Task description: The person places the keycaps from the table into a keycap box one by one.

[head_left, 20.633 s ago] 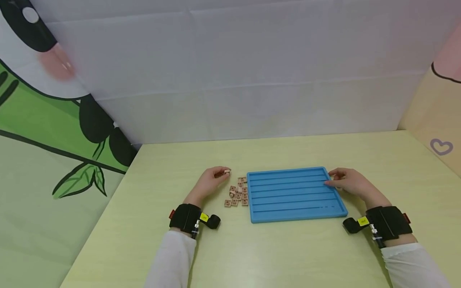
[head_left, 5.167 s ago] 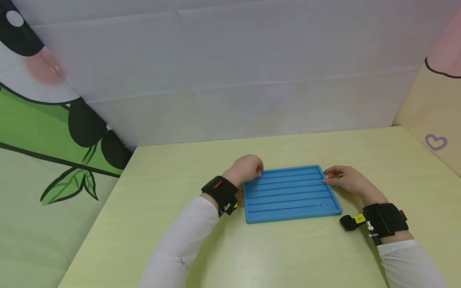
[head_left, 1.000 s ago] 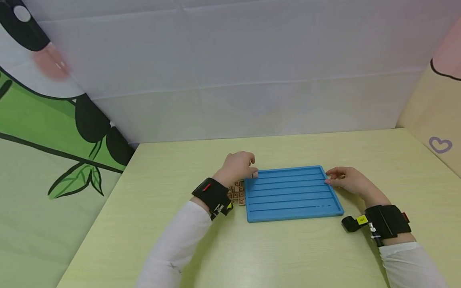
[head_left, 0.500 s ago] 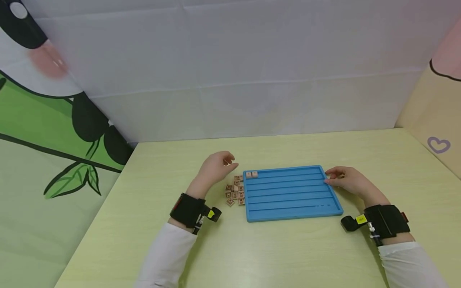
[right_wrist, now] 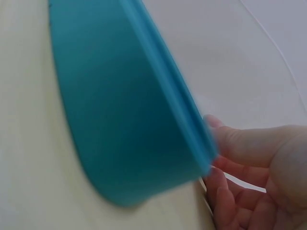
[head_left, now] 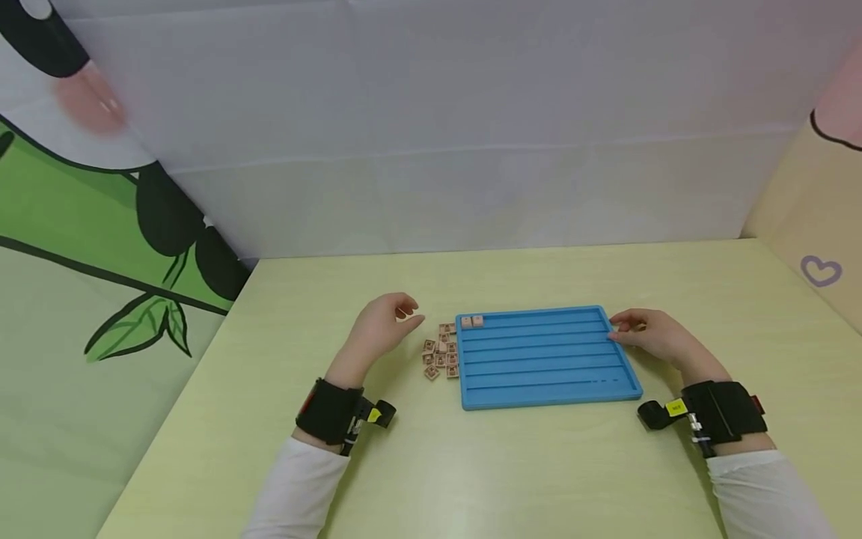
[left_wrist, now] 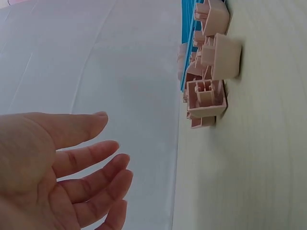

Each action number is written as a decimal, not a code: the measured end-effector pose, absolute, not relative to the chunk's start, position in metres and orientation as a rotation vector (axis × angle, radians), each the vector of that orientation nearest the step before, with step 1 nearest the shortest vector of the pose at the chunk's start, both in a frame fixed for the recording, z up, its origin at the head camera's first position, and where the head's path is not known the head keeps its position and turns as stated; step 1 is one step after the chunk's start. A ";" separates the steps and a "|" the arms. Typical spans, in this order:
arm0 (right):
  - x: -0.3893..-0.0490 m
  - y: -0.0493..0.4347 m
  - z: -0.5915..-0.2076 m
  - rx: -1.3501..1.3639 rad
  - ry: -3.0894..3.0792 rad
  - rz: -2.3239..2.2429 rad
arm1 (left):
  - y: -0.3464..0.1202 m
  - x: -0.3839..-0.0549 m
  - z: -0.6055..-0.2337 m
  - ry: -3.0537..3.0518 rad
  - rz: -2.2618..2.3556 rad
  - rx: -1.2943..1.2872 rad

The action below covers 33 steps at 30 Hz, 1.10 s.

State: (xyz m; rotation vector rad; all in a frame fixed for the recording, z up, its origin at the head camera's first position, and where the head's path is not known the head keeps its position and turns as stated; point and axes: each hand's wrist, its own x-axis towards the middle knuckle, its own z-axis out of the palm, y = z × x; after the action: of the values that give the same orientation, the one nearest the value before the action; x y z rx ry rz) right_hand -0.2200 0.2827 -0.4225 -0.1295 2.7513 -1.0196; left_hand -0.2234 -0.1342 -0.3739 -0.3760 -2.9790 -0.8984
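My left hand (head_left: 377, 327) hovers left of a loose cluster of small pinkish keycaps (head_left: 452, 359). Its fingers are loosely bent, and nothing is between thumb and fingertips. Hollow undersides with stems show on the nearest keycaps (left_wrist: 226, 57) in the left wrist view, apart from that hand. A blue ridged tray (head_left: 539, 365) lies just right of the cluster. Two keycaps (head_left: 477, 321) sit side by side at the left end of its top row. At the tray's right edge, my right hand (head_left: 655, 340) pinches the rim, thumb on top and fingers below in the right wrist view.
Everything stands on a pale wooden table (head_left: 512, 471). A white cloth backdrop (head_left: 471, 150) rises along its far edge, with printed panels at both sides. Each wrist wears a black strap with a small camera.
Since one second ago, my left hand has let go of a keycap in the tray's top row and drawn back leftward. That row was bare 20.6 seconds ago. My right hand keeps its hold.
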 end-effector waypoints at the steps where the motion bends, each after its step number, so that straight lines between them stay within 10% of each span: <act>1: -0.220 0.283 -0.422 -0.129 2.748 -1.022 | -0.134 -0.223 -0.374 -2.991 -0.898 -0.379; 33: -0.219 0.284 -0.422 -0.141 2.746 -1.022 | -0.122 -0.204 -0.396 -3.189 -0.703 -0.521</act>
State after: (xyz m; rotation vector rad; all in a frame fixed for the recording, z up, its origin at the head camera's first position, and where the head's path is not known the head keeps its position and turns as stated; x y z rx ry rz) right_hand -0.2193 0.2838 -0.4223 -0.1414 2.7464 -1.0218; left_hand -0.2041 -0.1225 -0.3956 -0.5211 -3.1891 -0.7025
